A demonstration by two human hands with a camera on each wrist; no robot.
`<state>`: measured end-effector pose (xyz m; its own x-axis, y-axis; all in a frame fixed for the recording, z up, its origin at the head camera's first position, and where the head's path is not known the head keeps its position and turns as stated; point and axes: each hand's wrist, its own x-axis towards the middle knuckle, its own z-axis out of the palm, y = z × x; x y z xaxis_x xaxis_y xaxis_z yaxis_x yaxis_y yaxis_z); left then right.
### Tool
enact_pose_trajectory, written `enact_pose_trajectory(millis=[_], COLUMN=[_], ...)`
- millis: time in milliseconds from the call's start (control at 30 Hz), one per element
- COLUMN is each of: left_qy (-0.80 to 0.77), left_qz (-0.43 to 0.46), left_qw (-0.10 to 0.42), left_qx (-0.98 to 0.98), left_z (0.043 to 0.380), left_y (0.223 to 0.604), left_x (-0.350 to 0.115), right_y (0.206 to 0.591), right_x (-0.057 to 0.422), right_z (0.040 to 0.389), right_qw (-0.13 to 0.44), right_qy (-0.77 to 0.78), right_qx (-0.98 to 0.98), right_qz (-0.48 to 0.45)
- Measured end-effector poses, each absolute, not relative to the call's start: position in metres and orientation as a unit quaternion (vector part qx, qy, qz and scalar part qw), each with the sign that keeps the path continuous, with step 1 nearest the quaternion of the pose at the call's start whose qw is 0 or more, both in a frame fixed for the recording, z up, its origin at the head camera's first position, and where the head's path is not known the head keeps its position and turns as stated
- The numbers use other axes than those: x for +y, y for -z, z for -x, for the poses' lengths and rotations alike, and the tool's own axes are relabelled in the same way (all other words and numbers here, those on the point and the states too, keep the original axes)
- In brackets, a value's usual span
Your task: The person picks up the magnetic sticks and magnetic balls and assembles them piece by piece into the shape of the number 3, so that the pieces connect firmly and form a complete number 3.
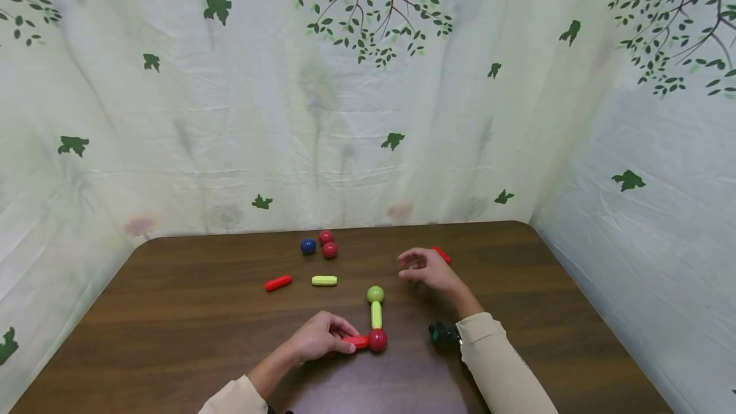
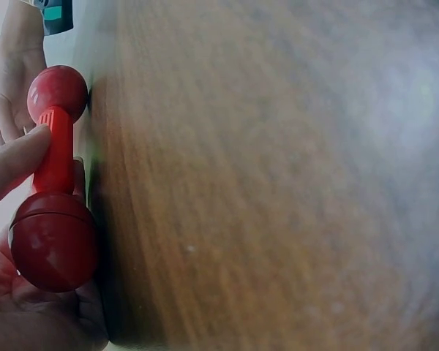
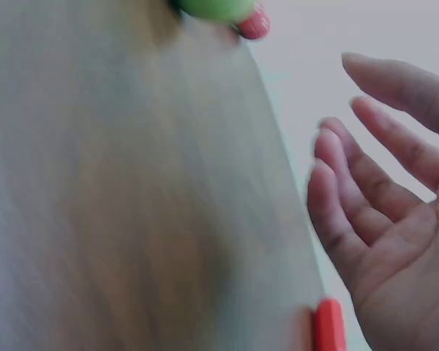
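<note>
My left hand (image 1: 322, 337) pinches a red stick (image 2: 56, 157) between thumb and fingers, low over the table. One end of that stick joins a red ball (image 1: 377, 340); at its other end a second red ball (image 2: 55, 245) sits within the palm, hidden in the head view. From the first red ball a yellow-green stick (image 1: 376, 315) runs away from me to a green ball (image 1: 375, 294). My right hand (image 1: 428, 270) is above the table on the right, fingers loosely bent and holding nothing. Just beyond it lies another red stick (image 1: 441, 254), partly covered by the hand.
Toward the back of the brown table (image 1: 190, 312) are a blue ball (image 1: 308, 246) and two red balls, one behind the other (image 1: 330, 250). Nearer lie a loose red stick (image 1: 278, 283) and a yellow-green stick (image 1: 324, 280). A leaf-patterned curtain (image 1: 230, 114) hangs behind the table.
</note>
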<state>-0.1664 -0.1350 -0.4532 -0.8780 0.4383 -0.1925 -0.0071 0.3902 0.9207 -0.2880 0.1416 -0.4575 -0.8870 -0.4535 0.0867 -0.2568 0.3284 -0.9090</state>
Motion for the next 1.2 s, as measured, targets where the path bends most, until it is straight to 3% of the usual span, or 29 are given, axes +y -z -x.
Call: enact_pose_trajectory(millis=[200,333,600,1200], left_qy=[-0.526,-0.528,-0.537,-0.535], left_qz=[-0.135,-0.136,-0.139,-0.140], left_qw=[0.204,0.202,0.205,0.206], left_qx=[0.815,0.814,0.806,0.808], left_z=[0.167,0.167,0.168,0.168], left_y=[0.454,0.455,0.457,0.456], left_x=[-0.135,-0.136,-0.137,-0.136], right_y=[0.458,0.462,0.467,0.477], right_x=[0.168,0.180,0.194,0.194], right_z=[0.298,0.302,0.308,0.316], right_qw=[-0.037,-0.071,-0.060,-0.012], right_qy=[0.524,0.538,0.543,0.535], right_qx=[0.841,0.837,0.838,0.845], right_qz=[0.133,0.071,-0.007,-0.024])
